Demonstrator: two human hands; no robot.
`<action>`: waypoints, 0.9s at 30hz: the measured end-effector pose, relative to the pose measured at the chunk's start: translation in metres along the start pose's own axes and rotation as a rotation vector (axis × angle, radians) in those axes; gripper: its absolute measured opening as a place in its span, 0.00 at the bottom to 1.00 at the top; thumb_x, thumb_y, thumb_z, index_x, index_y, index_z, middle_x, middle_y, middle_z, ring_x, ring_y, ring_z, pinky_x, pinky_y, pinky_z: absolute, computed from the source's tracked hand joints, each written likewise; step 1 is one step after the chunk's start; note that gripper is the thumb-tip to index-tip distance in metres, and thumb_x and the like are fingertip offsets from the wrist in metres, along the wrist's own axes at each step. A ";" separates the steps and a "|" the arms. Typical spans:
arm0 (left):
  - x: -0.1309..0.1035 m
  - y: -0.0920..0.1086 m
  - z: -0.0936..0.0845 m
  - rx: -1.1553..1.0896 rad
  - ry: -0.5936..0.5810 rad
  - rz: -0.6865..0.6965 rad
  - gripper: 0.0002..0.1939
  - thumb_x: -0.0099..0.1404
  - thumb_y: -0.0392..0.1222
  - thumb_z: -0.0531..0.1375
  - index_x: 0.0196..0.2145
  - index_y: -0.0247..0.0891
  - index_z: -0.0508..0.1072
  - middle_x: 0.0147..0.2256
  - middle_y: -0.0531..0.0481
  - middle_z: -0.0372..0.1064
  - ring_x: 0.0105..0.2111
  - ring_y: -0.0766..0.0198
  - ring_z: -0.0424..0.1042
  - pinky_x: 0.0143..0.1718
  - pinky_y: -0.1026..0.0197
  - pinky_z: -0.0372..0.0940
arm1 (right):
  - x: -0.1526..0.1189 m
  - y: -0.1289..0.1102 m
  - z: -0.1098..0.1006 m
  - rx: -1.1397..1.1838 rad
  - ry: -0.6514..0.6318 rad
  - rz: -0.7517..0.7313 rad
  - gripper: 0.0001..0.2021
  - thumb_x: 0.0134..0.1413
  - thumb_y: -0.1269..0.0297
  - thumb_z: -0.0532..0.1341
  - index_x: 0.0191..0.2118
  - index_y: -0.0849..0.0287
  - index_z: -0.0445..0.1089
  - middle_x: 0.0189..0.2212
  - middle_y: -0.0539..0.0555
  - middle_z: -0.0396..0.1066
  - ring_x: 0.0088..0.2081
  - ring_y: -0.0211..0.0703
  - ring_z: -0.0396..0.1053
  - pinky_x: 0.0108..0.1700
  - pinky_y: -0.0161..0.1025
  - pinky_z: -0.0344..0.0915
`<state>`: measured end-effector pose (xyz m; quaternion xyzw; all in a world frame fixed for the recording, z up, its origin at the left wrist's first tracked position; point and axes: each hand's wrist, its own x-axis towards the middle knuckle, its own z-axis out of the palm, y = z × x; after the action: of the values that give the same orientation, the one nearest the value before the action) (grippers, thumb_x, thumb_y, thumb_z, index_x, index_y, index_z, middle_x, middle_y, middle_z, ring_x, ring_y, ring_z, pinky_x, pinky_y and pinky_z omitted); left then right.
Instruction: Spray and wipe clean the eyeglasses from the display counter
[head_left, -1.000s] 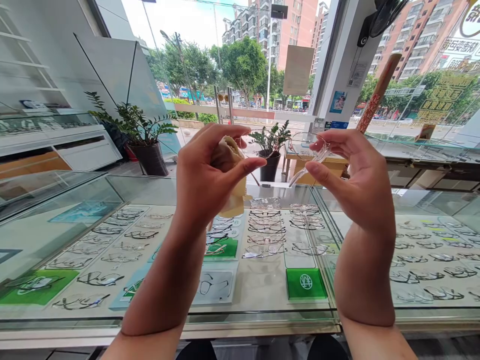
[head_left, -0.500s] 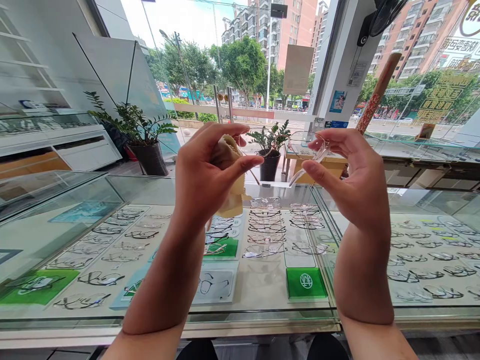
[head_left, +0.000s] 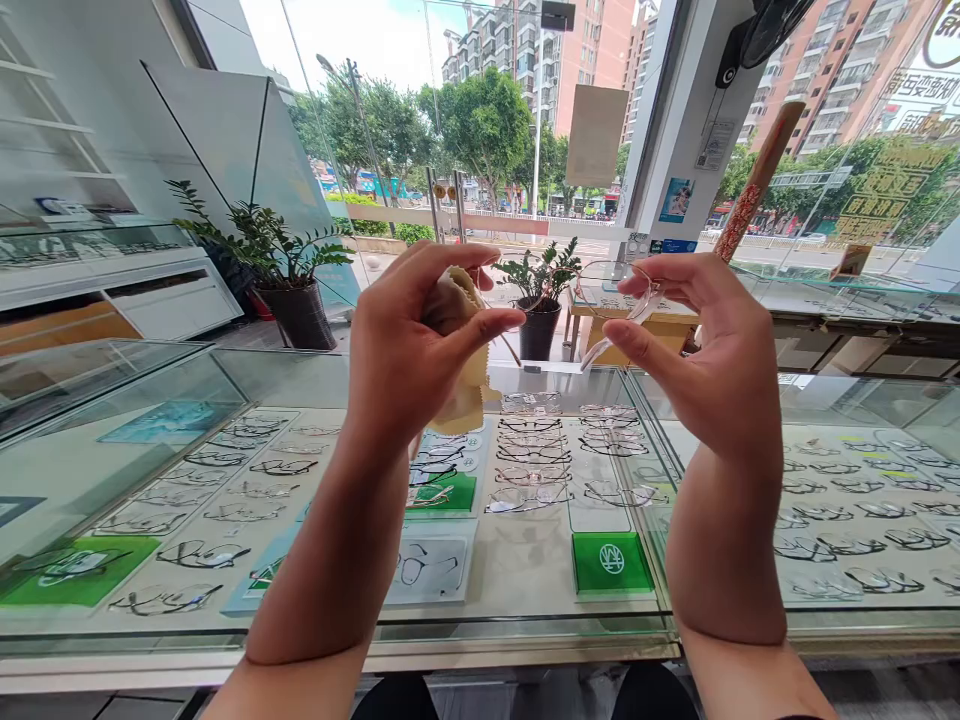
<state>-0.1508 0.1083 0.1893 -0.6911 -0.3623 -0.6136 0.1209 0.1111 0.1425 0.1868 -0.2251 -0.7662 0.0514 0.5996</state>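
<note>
A pair of thin-rimmed eyeglasses (head_left: 578,284) is held up above the glass display case, one side in each hand. My left hand (head_left: 420,345) grips the left side between thumb and fingers, and a yellow cloth (head_left: 463,395) hangs from the same hand, partly hidden behind the palm. My right hand (head_left: 709,350) grips the right side near the hinge, its thumb below and index finger above. Both temples point downward. The clear lenses are hard to make out against the plants and street.
Rows of eyeglasses (head_left: 532,455) lie inside the glass display case (head_left: 517,570), with a green box (head_left: 613,562) near its front. Potted plants (head_left: 298,315) stand beyond the case, before a large window. A fan (head_left: 765,40) hangs at the upper right.
</note>
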 end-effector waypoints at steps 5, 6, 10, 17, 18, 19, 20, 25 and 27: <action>0.001 -0.002 0.000 -0.004 0.002 -0.013 0.28 0.64 0.73 0.71 0.52 0.55 0.82 0.45 0.48 0.80 0.44 0.51 0.79 0.34 0.46 0.73 | -0.001 0.002 -0.001 0.010 -0.011 0.008 0.20 0.62 0.48 0.74 0.56 0.40 0.74 0.54 0.58 0.79 0.60 0.68 0.76 0.65 0.74 0.75; 0.000 -0.002 0.000 -0.005 0.002 -0.013 0.28 0.64 0.73 0.71 0.52 0.55 0.82 0.45 0.48 0.80 0.44 0.51 0.79 0.34 0.46 0.73 | -0.001 0.002 -0.001 0.011 -0.011 0.003 0.20 0.62 0.48 0.73 0.56 0.41 0.74 0.53 0.58 0.79 0.60 0.68 0.76 0.65 0.73 0.75; -0.001 -0.001 0.001 0.007 0.010 -0.009 0.28 0.64 0.74 0.70 0.52 0.55 0.82 0.44 0.49 0.81 0.44 0.52 0.79 0.35 0.45 0.74 | -0.001 0.003 -0.002 -0.008 -0.024 -0.018 0.18 0.64 0.51 0.72 0.57 0.42 0.74 0.53 0.58 0.78 0.59 0.65 0.76 0.66 0.70 0.75; -0.005 0.003 0.003 0.022 0.045 0.005 0.29 0.63 0.74 0.72 0.53 0.55 0.81 0.45 0.49 0.80 0.44 0.53 0.79 0.34 0.48 0.73 | -0.002 0.006 -0.002 0.021 -0.023 0.009 0.17 0.65 0.53 0.72 0.56 0.44 0.74 0.52 0.55 0.79 0.59 0.61 0.77 0.69 0.68 0.73; -0.005 0.003 0.003 0.028 0.045 0.011 0.28 0.63 0.73 0.72 0.52 0.55 0.81 0.45 0.49 0.79 0.44 0.53 0.79 0.34 0.48 0.72 | -0.001 0.006 -0.002 0.029 -0.021 0.014 0.17 0.65 0.53 0.72 0.56 0.44 0.75 0.52 0.55 0.79 0.59 0.61 0.77 0.69 0.67 0.73; -0.005 0.003 0.003 0.036 0.045 0.017 0.28 0.63 0.73 0.72 0.53 0.56 0.81 0.45 0.50 0.79 0.43 0.53 0.79 0.34 0.48 0.72 | -0.001 0.006 -0.002 0.036 -0.020 0.020 0.17 0.64 0.54 0.72 0.56 0.44 0.75 0.52 0.55 0.80 0.59 0.60 0.78 0.69 0.67 0.73; -0.006 0.003 0.003 0.045 0.044 0.023 0.27 0.64 0.72 0.71 0.53 0.56 0.80 0.45 0.50 0.79 0.43 0.54 0.78 0.33 0.48 0.71 | -0.001 0.006 -0.002 0.040 -0.021 0.026 0.17 0.64 0.54 0.72 0.56 0.44 0.75 0.52 0.55 0.80 0.59 0.60 0.78 0.69 0.66 0.72; -0.008 0.004 0.004 0.077 0.049 0.045 0.25 0.66 0.69 0.71 0.53 0.55 0.80 0.44 0.50 0.79 0.41 0.55 0.78 0.33 0.49 0.70 | 0.000 0.008 -0.003 0.021 -0.028 0.058 0.17 0.62 0.56 0.73 0.55 0.45 0.76 0.52 0.54 0.81 0.58 0.57 0.78 0.69 0.63 0.72; -0.008 0.004 0.005 0.074 0.060 0.055 0.24 0.67 0.68 0.72 0.52 0.54 0.80 0.43 0.50 0.79 0.40 0.56 0.77 0.33 0.49 0.70 | 0.001 0.009 -0.003 0.018 -0.038 0.057 0.17 0.62 0.56 0.73 0.55 0.45 0.76 0.52 0.53 0.82 0.58 0.56 0.79 0.68 0.62 0.73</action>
<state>-0.1447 0.1058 0.1816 -0.6770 -0.3617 -0.6168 0.1742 0.1166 0.1501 0.1852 -0.2404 -0.7703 0.0795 0.5853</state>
